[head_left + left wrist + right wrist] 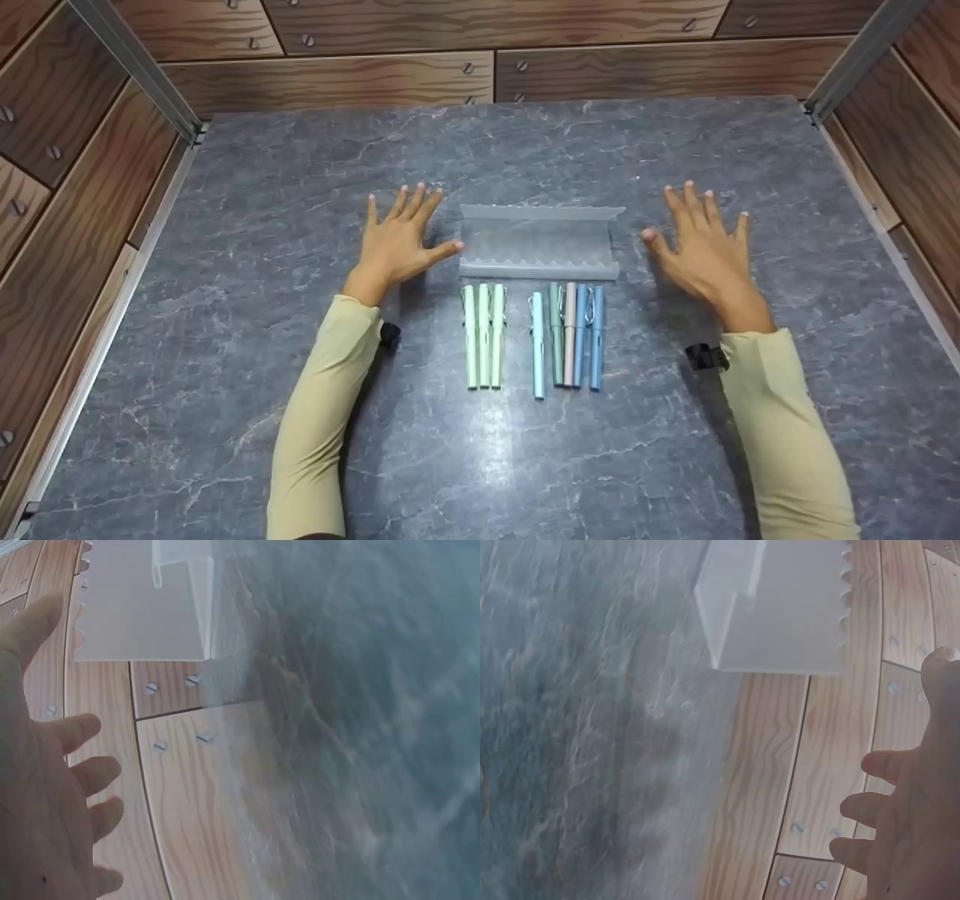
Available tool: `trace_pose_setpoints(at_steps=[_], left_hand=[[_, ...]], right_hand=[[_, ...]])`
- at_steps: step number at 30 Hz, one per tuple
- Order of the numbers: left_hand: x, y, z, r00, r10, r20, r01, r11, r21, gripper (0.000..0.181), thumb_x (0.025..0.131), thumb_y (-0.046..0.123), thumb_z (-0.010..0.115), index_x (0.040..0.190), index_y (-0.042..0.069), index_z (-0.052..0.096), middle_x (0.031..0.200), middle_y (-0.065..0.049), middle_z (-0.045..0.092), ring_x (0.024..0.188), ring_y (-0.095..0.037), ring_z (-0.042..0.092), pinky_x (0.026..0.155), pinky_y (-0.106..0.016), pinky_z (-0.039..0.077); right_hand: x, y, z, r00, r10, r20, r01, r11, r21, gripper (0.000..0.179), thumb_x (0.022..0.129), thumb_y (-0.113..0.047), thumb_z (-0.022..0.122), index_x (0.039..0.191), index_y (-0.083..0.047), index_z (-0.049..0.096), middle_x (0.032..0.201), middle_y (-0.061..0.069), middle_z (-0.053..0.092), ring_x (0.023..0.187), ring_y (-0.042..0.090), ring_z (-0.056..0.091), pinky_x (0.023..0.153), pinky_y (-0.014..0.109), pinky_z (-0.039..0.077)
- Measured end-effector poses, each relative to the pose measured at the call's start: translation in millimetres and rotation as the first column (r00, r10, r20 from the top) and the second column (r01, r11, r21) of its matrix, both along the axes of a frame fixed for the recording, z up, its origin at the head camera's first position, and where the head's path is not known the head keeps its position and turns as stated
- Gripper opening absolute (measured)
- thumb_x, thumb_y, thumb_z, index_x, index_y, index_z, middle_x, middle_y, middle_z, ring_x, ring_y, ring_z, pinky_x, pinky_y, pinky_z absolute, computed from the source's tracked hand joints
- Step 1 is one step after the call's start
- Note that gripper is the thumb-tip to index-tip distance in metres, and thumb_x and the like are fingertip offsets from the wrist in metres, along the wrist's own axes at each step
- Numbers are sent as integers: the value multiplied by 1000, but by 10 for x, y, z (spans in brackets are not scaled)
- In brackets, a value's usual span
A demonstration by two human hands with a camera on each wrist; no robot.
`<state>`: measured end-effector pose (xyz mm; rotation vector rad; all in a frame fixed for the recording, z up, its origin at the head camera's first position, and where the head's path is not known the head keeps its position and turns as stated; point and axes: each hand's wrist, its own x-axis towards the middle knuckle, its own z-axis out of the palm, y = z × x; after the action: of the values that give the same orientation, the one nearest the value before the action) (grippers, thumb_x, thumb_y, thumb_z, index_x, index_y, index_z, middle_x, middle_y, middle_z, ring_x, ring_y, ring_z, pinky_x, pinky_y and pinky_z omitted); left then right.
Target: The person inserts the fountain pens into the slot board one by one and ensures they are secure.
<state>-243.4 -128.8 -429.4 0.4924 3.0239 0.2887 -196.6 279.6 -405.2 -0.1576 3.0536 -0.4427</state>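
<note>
Between the two hands lies a translucent plastic pen case (536, 238) with a scalloped inner edge. My left hand (397, 244) is spread beside its left end, the thumb tip right at that edge in the head view. My right hand (705, 247) is spread off the right end, apart from it. Neither hand holds anything. In front of the case lie three light green pens (484, 337) in one group. To their right are a light cyan pen (538, 345), a dark green pen (556, 337), a grey-brown pen (570, 337) and two blue pens (597, 341).
The grey marbled tabletop (225, 300) carries all of this. Wood-patterned panels (337, 79) rise at the back and both sides, with metal posts (135, 60) at the back corners. A black band (705, 357) sits at the right sleeve's cuff.
</note>
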Motion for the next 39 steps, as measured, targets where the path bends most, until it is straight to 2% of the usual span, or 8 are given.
trace_pose_setpoints(at_steps=[4, 9, 14, 17, 20, 27, 33, 39], left_hand=[[-39, 50, 1, 999, -32, -8, 33, 996, 80, 95, 80, 84, 37, 155, 29, 16, 162, -6, 16, 151, -25, 11, 117, -61, -2], [-111, 117, 1, 998, -40, -49, 49, 980, 192, 89, 82, 74, 52, 153, 27, 27, 159, -8, 26, 149, -25, 20, 118, -59, 4], [-174, 174, -11, 998, -33, -51, 49, 934, 353, 82, 82, 63, 63, 149, 24, 37, 154, -7, 38, 144, -27, 31, 118, -57, 11], [-199, 199, -15, 999, -27, -27, 36, 901, 432, 79, 82, 60, 65, 148, 24, 39, 151, -5, 42, 143, -29, 34, 118, -56, 14], [-220, 226, -20, 1000, -17, -11, 21, 874, 486, 76, 82, 59, 66, 146, 24, 42, 145, -4, 49, 136, -28, 41, 115, -54, 19], [-236, 274, -78, 1000, -6, -6, 8, 841, 541, 67, 82, 52, 69, 139, 22, 50, 127, -5, 61, 118, -26, 53, 104, -50, 29], [-238, 279, -112, 1000, -6, 20, -7, 803, 596, 63, 82, 51, 69, 136, 22, 53, 124, -8, 62, 112, -25, 55, 102, -49, 30], [-253, 288, -156, 998, -32, 57, -15, 734, 679, 57, 83, 43, 72, 131, 17, 57, 125, -14, 61, 108, -27, 58, 93, -46, 45]], right_hand=[[61, -35, 38, 999, 23, -23, -23, 1000, -2, 86, 92, -74, 19, 156, -17, 7, 161, 17, 1, 147, 46, 3, 110, 69, -10], [151, -109, 81, 995, 47, -88, -50, 998, -32, 83, 92, -71, 30, 155, -18, 17, 158, 20, 20, 143, 47, 22, 109, 70, 14], [251, -187, 94, 989, 96, -110, -101, 994, -45, 82, 92, -71, 33, 153, -16, 26, 143, 23, 43, 123, 46, 46, 80, 58, 46], [295, -211, 80, 988, 120, -100, -125, 991, -44, 79, 94, -68, 34, 151, -15, 28, 131, 23, 51, 109, 43, 54, 59, 42, 45], [333, -235, 55, 989, 134, -59, -137, 989, -59, 75, 95, -65, 36, 151, -14, 29, 123, 21, 55, 97, 38, 58, 54, 32, 40], [457, -301, -9, 984, 172, 54, -163, 977, -140, 71, 96, -59, 41, 150, -14, 30, 116, 15, 55, 75, 24, 55, 52, 29, 38], [505, -309, -80, 964, 230, 130, -198, 955, -222, 69, 95, -48, 55, 149, -13, 30, 118, 14, 54, 90, 26, 59, 61, 31, 45], [491, -299, -190, 949, 272, 159, -221, 935, -278, 71, 91, -45, 62, 145, -9, 35, 113, 15, 57, 85, 21, 59, 64, 31, 48]])
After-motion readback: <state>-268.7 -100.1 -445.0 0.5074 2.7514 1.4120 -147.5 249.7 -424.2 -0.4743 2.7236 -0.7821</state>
